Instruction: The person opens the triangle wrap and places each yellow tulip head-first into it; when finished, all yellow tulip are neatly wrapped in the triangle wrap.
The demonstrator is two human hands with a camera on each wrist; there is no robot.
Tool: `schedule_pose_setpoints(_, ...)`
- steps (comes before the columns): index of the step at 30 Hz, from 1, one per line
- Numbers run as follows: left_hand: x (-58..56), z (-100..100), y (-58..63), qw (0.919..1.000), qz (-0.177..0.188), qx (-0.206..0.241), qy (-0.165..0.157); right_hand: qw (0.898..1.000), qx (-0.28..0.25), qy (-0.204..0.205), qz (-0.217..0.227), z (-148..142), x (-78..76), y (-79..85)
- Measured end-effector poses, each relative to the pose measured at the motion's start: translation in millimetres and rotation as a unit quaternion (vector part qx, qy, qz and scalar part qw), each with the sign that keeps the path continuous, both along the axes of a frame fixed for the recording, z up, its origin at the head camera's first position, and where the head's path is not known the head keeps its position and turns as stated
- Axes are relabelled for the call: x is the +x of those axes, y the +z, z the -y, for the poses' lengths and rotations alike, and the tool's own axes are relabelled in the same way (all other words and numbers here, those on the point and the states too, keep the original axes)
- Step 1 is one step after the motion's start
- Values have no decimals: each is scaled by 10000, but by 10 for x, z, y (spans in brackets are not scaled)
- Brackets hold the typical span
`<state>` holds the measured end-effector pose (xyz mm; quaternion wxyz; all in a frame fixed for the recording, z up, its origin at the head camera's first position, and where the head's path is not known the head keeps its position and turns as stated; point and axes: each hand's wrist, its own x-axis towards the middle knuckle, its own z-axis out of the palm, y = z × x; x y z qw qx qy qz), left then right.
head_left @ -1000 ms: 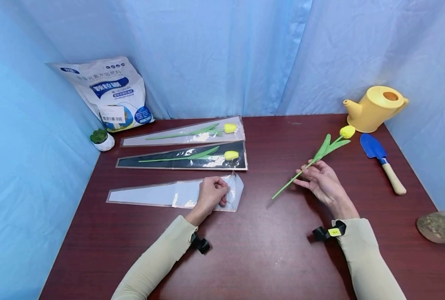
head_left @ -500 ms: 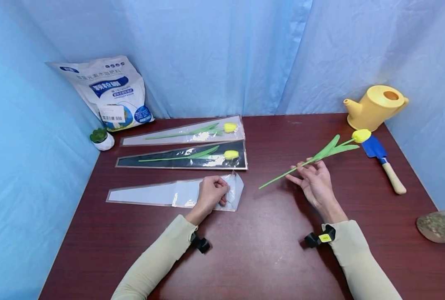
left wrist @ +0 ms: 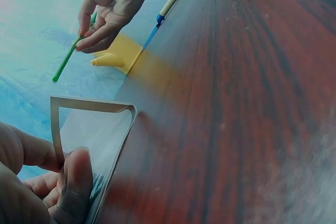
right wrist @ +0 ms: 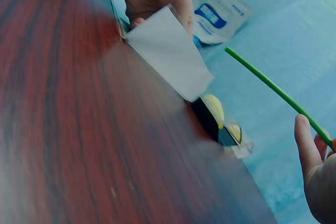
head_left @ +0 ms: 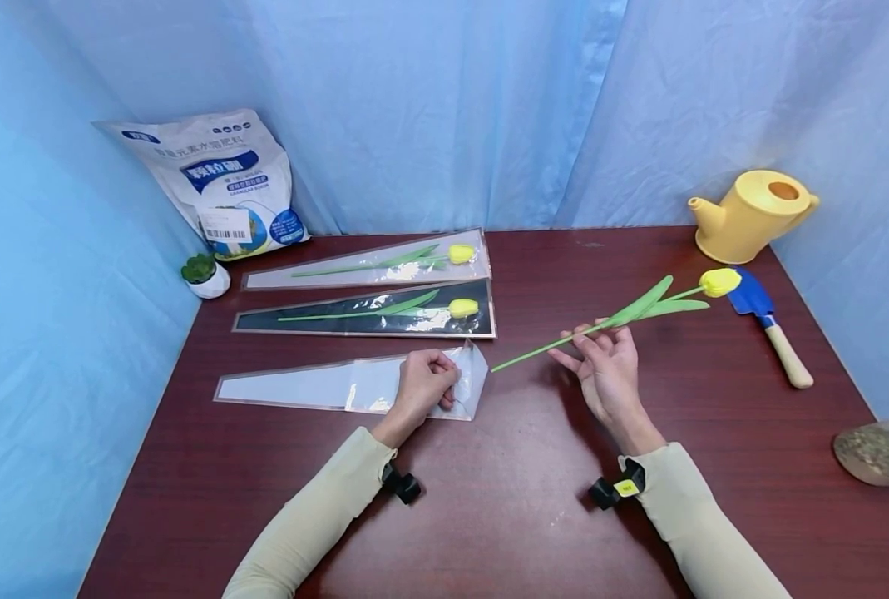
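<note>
My left hand (head_left: 422, 383) pinches the wide end of a white flower sleeve (head_left: 294, 389) lying on the table. In the left wrist view, thumb and finger hold the raised rim of that sleeve (left wrist: 94, 121), and its mouth gapes. Between the fingertips of my right hand (head_left: 610, 374) is the green stem of a yellow tulip (head_left: 639, 311), held above the table. The bare stem end points left, close to the sleeve's mouth but apart from it; the bloom points right. Farther back, a black-backed sleeve (head_left: 339, 330) and a whitish sleeve (head_left: 272, 281) each contain one yellow tulip.
A yellow watering can (head_left: 743, 220) stands back right, beside a blue trowel (head_left: 788, 356) with a wooden handle. At the right edge lies a clear container of dried bits (head_left: 880, 454). A fertilizer bag (head_left: 219, 187) and small potted succulent (head_left: 208, 281) occupy the back left.
My right hand has moved left with the tulip, and its stem now lies flatter, with the end nearer the white sleeve. The left hand stays in place.
</note>
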<state>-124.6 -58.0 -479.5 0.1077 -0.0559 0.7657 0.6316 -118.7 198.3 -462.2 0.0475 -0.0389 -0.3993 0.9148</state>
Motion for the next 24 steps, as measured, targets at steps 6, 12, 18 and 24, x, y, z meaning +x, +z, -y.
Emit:
schedule_pose_setpoints(6,-8,-18,0,9999,-12,105,-24,9990,250,-354,-86,198,-21,0)
schedule_pose_setpoints(12,-17,-26,-4,9998,15,188,-66,9952,732,-638,-117,359,-6,-31)
schedule_pose_setpoints(18,-14,-26,37,9997,-44,230,-9,9920,960,-768,-273,419,17,-55)
schedule_pose_setpoints(24,-3,-100,127,9995,-298,-43,-10,9911,1049,-755,-321,451,31,-91)
